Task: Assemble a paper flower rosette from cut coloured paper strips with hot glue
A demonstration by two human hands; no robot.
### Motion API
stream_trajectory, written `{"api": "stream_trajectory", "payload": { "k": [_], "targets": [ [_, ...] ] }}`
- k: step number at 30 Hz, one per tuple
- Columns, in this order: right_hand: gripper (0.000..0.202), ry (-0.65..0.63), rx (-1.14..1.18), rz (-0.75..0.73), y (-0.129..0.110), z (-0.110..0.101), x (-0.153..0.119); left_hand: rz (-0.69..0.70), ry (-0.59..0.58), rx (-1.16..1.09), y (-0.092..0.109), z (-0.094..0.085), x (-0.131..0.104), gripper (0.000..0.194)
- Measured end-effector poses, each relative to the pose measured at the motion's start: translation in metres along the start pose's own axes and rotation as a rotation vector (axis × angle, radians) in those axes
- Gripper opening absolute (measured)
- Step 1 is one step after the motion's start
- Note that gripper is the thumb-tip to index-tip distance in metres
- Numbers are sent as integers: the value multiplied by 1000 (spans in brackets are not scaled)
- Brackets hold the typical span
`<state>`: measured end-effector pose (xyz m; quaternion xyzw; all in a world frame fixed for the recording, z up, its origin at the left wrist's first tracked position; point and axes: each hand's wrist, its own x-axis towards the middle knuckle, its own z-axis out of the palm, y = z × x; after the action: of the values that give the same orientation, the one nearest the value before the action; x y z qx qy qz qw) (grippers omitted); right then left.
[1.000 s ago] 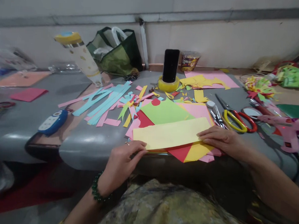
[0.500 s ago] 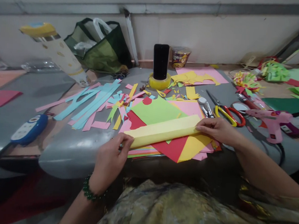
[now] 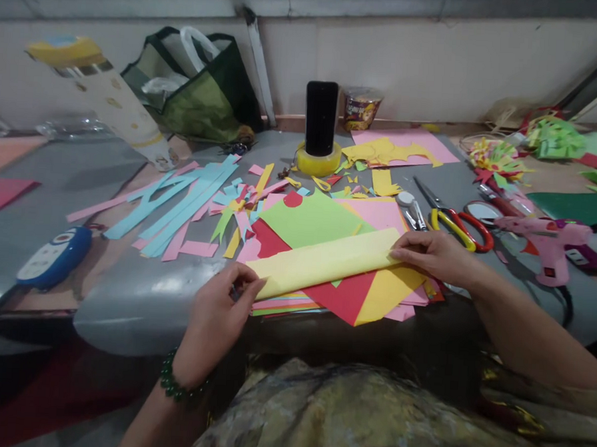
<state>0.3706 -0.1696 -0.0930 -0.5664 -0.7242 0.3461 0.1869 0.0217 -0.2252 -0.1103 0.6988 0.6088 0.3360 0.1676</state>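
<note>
A long pale yellow paper strip (image 3: 326,260) is stretched between both hands, looking nearly flat. My left hand (image 3: 226,310), with a green bead bracelet at the wrist, pinches its left end between thumb and fingers. The right end is pinched by my right hand (image 3: 427,255). Beneath the strip lie a green sheet (image 3: 316,221), a red sheet (image 3: 343,299) and a yellow-orange sheet (image 3: 387,296), on a stack of coloured paper.
Scissors (image 3: 453,221) and a pink glue gun (image 3: 550,240) lie at the right. Blue strips (image 3: 192,201) and a paper flower (image 3: 236,207) are left of the stack. Behind it, a phone (image 3: 321,118) stands in a tape roll (image 3: 318,162).
The front fold seen along the pale yellow strip has flattened or turned, and its surface looks more even. Both hands keep their pinch. The view has shifted slightly.
</note>
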Motion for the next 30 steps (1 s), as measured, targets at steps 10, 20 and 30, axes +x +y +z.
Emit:
{"api": "stream_trajectory", "payload": {
  "k": [10,20,30],
  "targets": [
    [66,-47,-68,-98,-6,-10,-16,152,-67,72,-4,-8,-9,28],
    [53,31,-53,-302,10,-6,-26,421,-63,74,-13,-12,-15,23],
    [60,131,-155,-129,3,-5,-20,101,-81,80,-2,-5,5,26]
  ]
}}
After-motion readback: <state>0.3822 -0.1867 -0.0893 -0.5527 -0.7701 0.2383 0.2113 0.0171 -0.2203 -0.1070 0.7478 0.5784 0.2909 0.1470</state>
